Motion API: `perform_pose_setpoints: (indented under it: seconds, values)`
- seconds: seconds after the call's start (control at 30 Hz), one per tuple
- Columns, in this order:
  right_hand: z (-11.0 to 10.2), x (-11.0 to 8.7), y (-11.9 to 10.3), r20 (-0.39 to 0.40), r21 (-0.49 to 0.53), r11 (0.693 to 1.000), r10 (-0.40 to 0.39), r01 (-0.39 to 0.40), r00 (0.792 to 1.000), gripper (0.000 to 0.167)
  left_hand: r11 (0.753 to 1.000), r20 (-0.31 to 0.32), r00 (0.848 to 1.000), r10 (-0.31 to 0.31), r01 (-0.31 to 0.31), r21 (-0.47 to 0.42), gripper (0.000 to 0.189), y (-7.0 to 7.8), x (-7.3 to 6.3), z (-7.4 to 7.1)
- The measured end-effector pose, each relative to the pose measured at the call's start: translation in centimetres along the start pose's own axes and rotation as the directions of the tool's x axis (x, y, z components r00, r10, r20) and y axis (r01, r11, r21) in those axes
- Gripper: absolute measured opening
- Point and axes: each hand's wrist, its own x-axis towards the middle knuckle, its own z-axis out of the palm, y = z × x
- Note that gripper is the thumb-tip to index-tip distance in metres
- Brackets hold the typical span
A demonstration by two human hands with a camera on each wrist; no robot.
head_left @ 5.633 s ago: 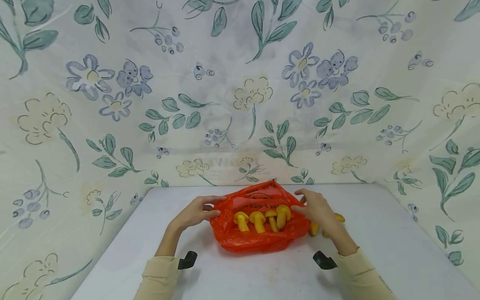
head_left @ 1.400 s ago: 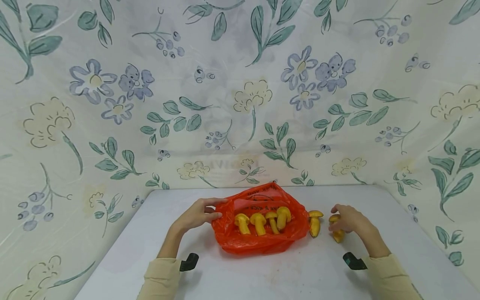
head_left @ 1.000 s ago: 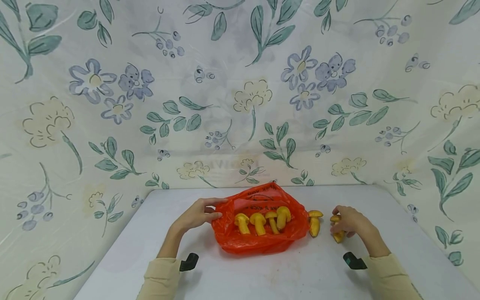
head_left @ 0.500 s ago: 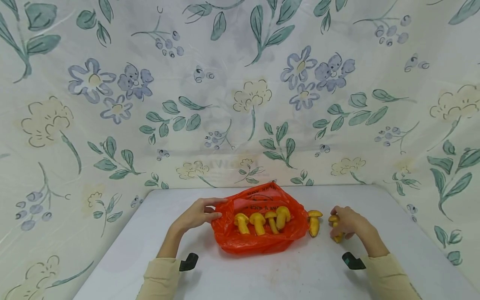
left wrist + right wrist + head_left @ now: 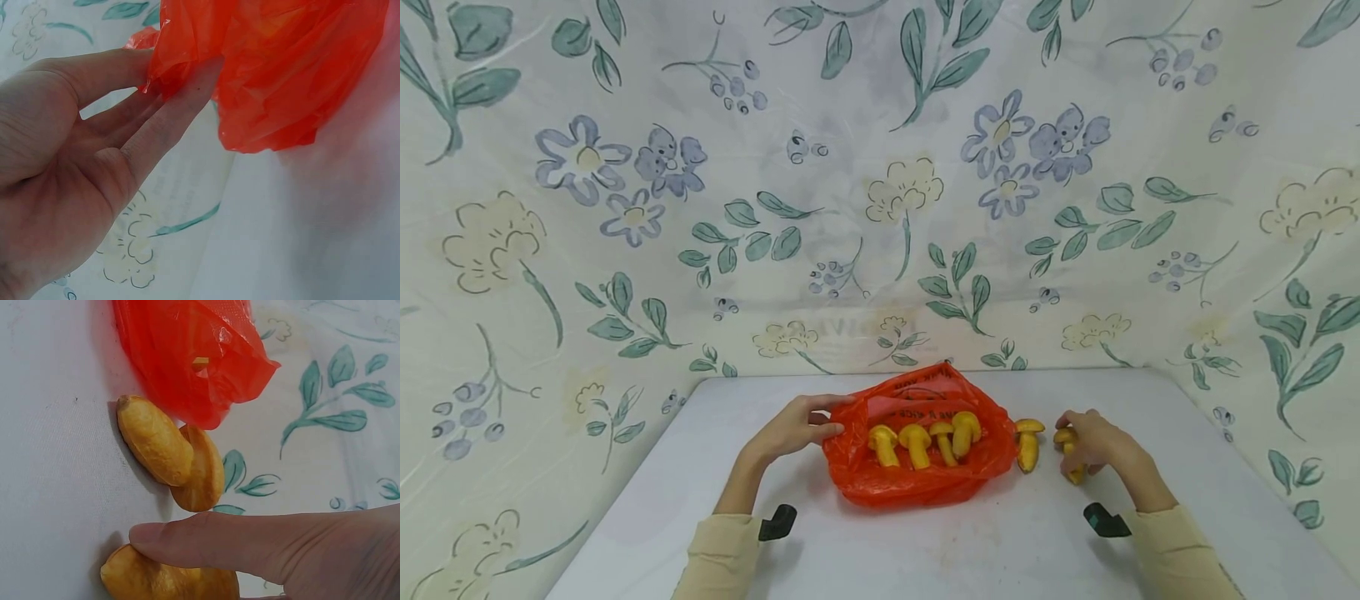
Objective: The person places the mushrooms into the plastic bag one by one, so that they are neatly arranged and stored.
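A red plastic bag [image 5: 917, 487] lies with its mouth open on the table, several yellow mushrooms [image 5: 917, 442] inside it. My left hand [image 5: 790, 432] pinches the bag's left edge between thumb and fingers, which the left wrist view also shows. One more mushroom [image 5: 1028, 446] lies on the table by the bag's right side; the right wrist view has its stem and cap close up. Farther right, my right hand [image 5: 1101, 442] holds another mushroom [image 5: 162, 578], thumb along its near side. The hand covers part of that mushroom, and its other fingers are mostly hidden in the right wrist view.
The white table [image 5: 925, 558] reaches back to a hanging cloth [image 5: 880, 250] printed with flowers and leaves. A dark wrist-worn camera piece [image 5: 778, 523] sits by the left wrist, with a matching piece [image 5: 1107, 522] by the right.
My right hand has left the bag's right edge and gone right to the outer mushroom. Lately that hand and mushroom have shifted slightly left. My left hand stays at the bag's left edge.
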Motion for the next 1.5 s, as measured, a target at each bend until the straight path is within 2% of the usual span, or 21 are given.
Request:
perform_pose_setpoints:
  seconds: [0.13, 0.5, 1.1, 1.5]
  values:
    - [-0.1, 0.0, 0.0, -0.003, 0.012, 1.0, -0.01, 0.01, 1.0, 0.063, 1.0, 0.0, 1.0, -0.008, 0.008, -0.007, 0.048, 0.0, 0.0, 0.0]
    - [-0.3, 0.2, 0.1, -0.105, 0.016, 0.999, -0.037, 0.039, 0.994, 0.061, 0.999, 0.011, 1.0, 0.017, -0.016, -0.034, 0.048, 0.1, -0.1, -0.1]
    - [-1.3, -0.5, -0.1, -0.125, 0.067, 0.989, -0.123, 0.132, 0.984, 0.063, 0.999, -0.017, 0.999, -0.036, 0.036, -0.02, 0.047, 0.0, 0.1, 0.1]
    - [-1.4, -0.7, -0.8, -0.147, 0.05, 0.985, -0.154, 0.163, 0.977, 0.063, 1.0, -0.016, 1.0, -0.016, 0.015, -0.022, 0.048, 0.2, -0.1, 0.0]
